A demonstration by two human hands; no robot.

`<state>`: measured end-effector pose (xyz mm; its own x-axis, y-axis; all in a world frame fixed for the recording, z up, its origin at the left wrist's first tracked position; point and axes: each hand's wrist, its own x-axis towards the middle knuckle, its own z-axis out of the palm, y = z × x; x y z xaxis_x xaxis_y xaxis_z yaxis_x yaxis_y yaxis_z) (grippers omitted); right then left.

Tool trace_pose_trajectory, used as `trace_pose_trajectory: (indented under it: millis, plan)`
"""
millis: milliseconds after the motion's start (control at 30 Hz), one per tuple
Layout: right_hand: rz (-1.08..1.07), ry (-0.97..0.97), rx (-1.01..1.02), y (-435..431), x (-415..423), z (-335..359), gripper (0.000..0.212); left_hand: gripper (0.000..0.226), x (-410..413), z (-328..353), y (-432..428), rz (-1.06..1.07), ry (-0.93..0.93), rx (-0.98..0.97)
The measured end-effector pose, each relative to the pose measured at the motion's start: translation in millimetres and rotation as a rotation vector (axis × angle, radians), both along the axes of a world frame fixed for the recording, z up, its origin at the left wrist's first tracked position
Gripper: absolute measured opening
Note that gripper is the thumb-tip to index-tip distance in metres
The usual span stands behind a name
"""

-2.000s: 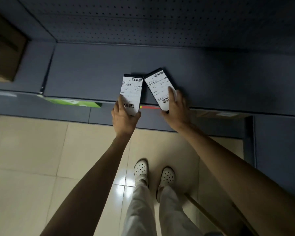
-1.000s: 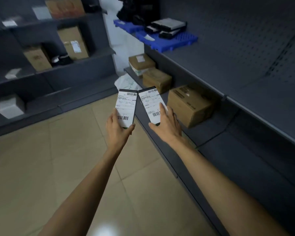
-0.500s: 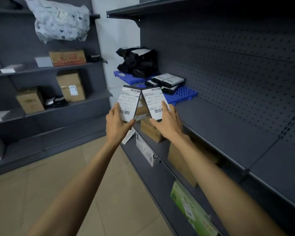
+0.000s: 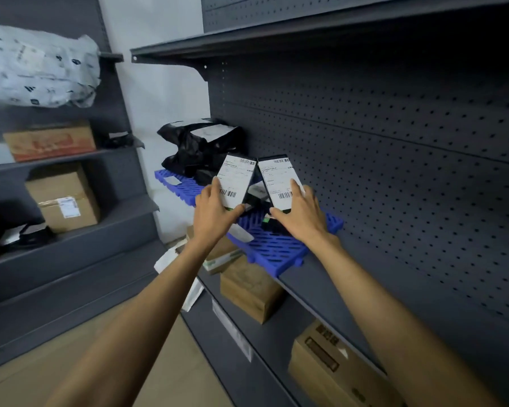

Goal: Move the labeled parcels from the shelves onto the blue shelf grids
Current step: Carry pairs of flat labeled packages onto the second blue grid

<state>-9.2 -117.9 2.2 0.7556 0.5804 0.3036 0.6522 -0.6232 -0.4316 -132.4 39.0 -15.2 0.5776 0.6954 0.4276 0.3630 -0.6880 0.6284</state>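
My left hand (image 4: 212,217) grips a flat black parcel with a white barcode label (image 4: 235,179), held upright by its lower end. My right hand (image 4: 301,217) grips a second labeled black parcel (image 4: 276,183) the same way, right beside the first. Both parcels hang just above the blue shelf grid (image 4: 272,248) on the dark grey middle shelf. Behind them on the grid lies a black plastic bag parcel (image 4: 197,145) with a white label. Small dark parcels lie on the grid under my hands, mostly hidden.
The perforated back panel (image 4: 394,160) rises behind the grid, with bare grey shelf (image 4: 335,292) to its right. Cardboard boxes (image 4: 250,286) sit on the shelf below. The left rack holds a labeled brown box (image 4: 62,198) and a white bag (image 4: 39,69) on top.
I lifted both parcels off a low shelf, turned left and walked toward the blue grid. The parcels have gone from in front of the grid to just above it.
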Motion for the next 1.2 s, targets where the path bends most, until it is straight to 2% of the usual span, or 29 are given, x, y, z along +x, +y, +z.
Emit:
trace_pose_trajectory:
  millis: [300, 433, 600, 700, 767, 900, 1067, 1200]
  plan:
    - [-0.265, 0.128, -0.098, 68, 75, -23, 0.089, 0.079, 120, -5, 95, -0.265, 0.206, 0.062]
    - [-0.362, 0.177, -0.121, 89, 84, -33, 0.087, 0.082, 148, -6, 124, -0.358, 0.308, 0.07]
    - [-0.427, 0.13, -0.175, 104, 84, -35, 0.083, 0.082, 171, -10, 141, -0.456, 0.401, 0.049]
    - [-0.376, -0.042, -0.251, 111, 81, -31, 0.084, 0.077, 178, -15, 140, -0.524, 0.456, 0.032]
    - [-0.261, -0.106, -0.312, 117, 79, -28, 0.086, 0.07, 178, -17, 143, -0.57, 0.417, -0.004]
    - [-0.048, -0.027, -0.318, 134, 72, -26, 0.083, 0.049, 170, -21, 159, -0.69, 0.258, -0.097]
    - [-0.062, -0.043, -0.36, 151, 66, -28, 0.077, 0.04, 168, -22, 169, -0.735, 0.205, -0.031]
    - [-0.085, -0.046, -0.336, 152, 66, -25, 0.074, 0.043, 170, -22, 167, -0.804, 0.215, -0.046]
